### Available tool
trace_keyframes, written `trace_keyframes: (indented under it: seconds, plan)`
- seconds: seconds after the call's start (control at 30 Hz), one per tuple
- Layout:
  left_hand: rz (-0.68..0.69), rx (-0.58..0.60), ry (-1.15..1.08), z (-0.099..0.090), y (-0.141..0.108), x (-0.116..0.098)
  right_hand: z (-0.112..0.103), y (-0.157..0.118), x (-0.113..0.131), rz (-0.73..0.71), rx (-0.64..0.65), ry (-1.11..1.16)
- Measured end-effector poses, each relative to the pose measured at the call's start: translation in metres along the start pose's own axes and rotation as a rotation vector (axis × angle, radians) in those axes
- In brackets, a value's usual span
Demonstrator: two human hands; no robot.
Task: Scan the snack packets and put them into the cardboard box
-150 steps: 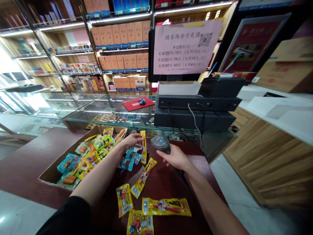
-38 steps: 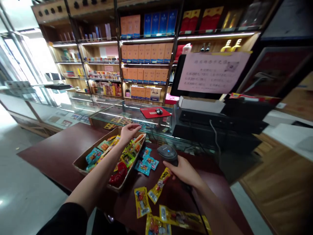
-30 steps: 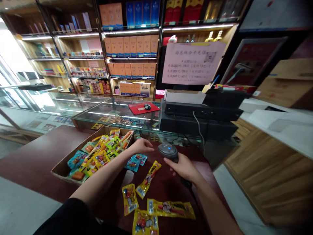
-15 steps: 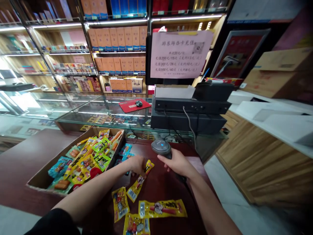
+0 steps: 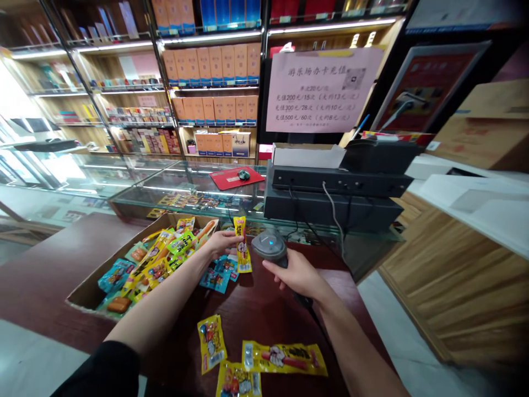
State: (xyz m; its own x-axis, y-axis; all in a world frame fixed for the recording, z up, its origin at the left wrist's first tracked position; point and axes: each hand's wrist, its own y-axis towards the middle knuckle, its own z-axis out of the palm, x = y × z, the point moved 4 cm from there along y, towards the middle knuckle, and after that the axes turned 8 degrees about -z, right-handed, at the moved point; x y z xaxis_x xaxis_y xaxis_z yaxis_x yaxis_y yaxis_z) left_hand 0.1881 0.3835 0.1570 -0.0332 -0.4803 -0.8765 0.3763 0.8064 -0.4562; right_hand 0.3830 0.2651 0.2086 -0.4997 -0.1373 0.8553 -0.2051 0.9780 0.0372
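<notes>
Pinched by its edge in my left hand (image 5: 225, 243) is a long yellow snack packet (image 5: 243, 248), held upright above the dark red table. My right hand (image 5: 303, 274) grips a grey barcode scanner (image 5: 270, 246), its head pointing left toward the packet, with a small blue light on top. Blue snack packets (image 5: 217, 275) lie under and beside my left hand. Nearer me on the table rest a small yellow packet (image 5: 212, 342), another yellow packet (image 5: 238, 380) and a long yellow sausage packet (image 5: 285, 357). An open cardboard box (image 5: 82, 289) full of assorted snack packets stands left, partly behind my left forearm.
Behind the table runs a glass display counter (image 5: 165, 190) with a red mouse pad (image 5: 225, 182) and a mouse on it. A black cash register base (image 5: 330, 201) and a screen bearing a pink paper sign (image 5: 320, 91) stand there. Cables trail down from them.
My left hand has lifted the long yellow packet from the table and brought it up and upright beside the scanner. My right hand still holds the scanner. The view has shifted slightly.
</notes>
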Motion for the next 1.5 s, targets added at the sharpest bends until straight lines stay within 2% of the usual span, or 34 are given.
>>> trace_keyframes:
  seconds: [0.17,0.3,0.5,1.5]
  plan:
    - [-0.024,0.005,-0.074,-0.006,0.005,0.002,0.021,0.000,-0.017,0.025,0.117,0.015]
    - [0.006,-0.059,-0.109,-0.007,0.004,0.000,0.025,-0.002,-0.019,0.019,0.131,0.021]
    - [0.052,-0.081,-0.116,-0.008,0.006,-0.001,0.030,-0.003,-0.017,0.002,0.184,0.006]
    - [0.044,-0.082,-0.120,-0.008,0.007,0.000,0.032,-0.008,-0.009,-0.020,0.215,-0.008]
